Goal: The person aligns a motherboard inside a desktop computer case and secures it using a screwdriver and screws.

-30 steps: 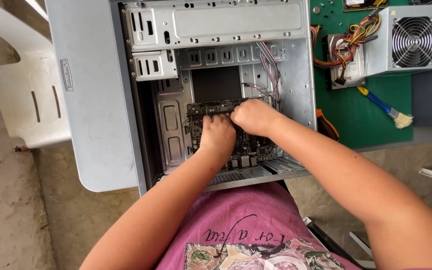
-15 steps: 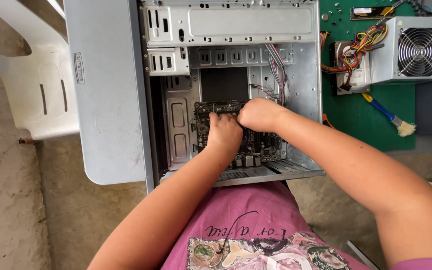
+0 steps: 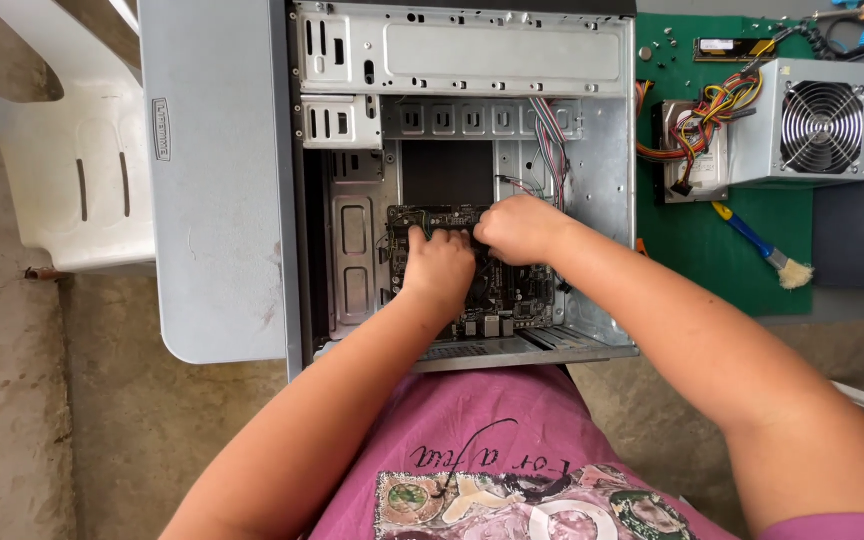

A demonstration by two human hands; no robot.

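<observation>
An open grey computer case lies on its side on a table. A small dark motherboard sits in its lower half. My left hand rests on the board's left part, fingers curled down onto its upper edge. My right hand is close beside it at the board's top edge, fingers bent against the board. Whether either hand grips a small part is hidden by the knuckles. A bundle of thin wires hangs inside the case just above my right hand.
A grey power supply with a fan and coloured cables lies on a green mat at the right, with a blue-handled brush below it. The case's side panel lies to the left. A white plastic chair stands at far left.
The view has shifted a little, so the case sits further right in frame. Both hands stay on the motherboard's upper edge, the left fingers pressing slightly higher.
</observation>
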